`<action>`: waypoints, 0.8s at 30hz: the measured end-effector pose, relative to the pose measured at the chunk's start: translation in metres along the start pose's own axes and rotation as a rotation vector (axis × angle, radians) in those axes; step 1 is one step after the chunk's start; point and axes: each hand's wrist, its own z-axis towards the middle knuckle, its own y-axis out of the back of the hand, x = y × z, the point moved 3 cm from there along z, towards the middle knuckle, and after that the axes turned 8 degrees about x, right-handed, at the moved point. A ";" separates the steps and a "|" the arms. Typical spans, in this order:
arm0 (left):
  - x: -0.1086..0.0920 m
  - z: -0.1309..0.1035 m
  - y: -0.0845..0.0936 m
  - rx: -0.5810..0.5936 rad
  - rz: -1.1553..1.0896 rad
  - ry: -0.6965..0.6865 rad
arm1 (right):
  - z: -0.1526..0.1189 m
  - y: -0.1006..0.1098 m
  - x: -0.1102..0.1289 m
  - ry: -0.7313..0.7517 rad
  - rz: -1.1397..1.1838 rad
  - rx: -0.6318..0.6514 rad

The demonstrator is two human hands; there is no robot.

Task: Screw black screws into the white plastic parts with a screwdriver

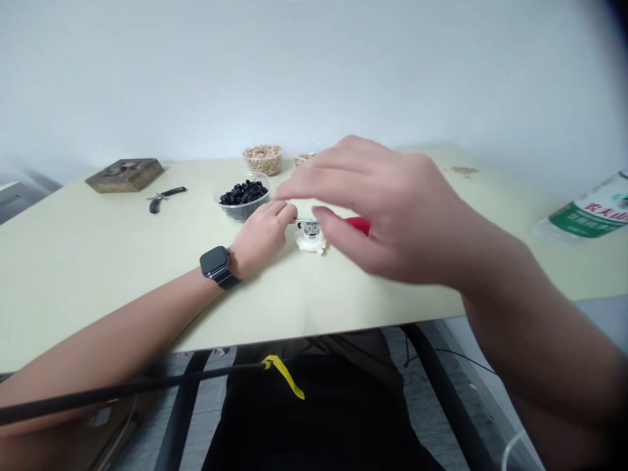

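Observation:
My left hand [265, 237], with a dark watch on its wrist, rests low over the table. Its fingers are closed on the end of a thin metal bar [305, 220], which runs across the top of a small device with a white scalloped base [311, 242]. Raised above and right of the device is my right hand [387, 206], slightly blurred, its thumb and fingers apart and nothing visible between them. Part of a red object [359, 225] shows behind the right hand; the rest is hidden. A clear bowl of shiny black pieces [244, 194] stands just beyond my left hand.
Farther back are a tub of light brown pieces [263, 160] and another tub [304, 159], partly hidden. Black-handled pliers [164, 197] and a dark square block [125, 175] lie at left. A plastic bottle [589, 212] lies at right. The table edge [314, 332] is near my lap.

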 end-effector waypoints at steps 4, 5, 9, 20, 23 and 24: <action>-0.001 0.000 0.007 -0.002 0.122 0.004 | -0.001 -0.017 -0.075 -0.254 0.220 0.232; 0.000 0.000 0.007 -0.001 0.130 0.004 | -0.006 -0.020 -0.093 -0.318 0.275 0.256; 0.003 0.002 0.004 0.009 0.144 0.012 | -0.029 -0.031 -0.144 -0.504 0.405 0.383; 0.008 0.004 0.002 0.017 0.114 0.036 | -0.042 -0.057 -0.136 -0.603 0.628 0.567; 0.011 0.005 0.000 0.008 0.097 0.035 | -0.039 -0.061 -0.134 -0.563 0.543 0.517; 0.012 0.005 -0.001 0.003 0.090 0.036 | -0.038 -0.063 -0.133 -0.546 0.527 0.513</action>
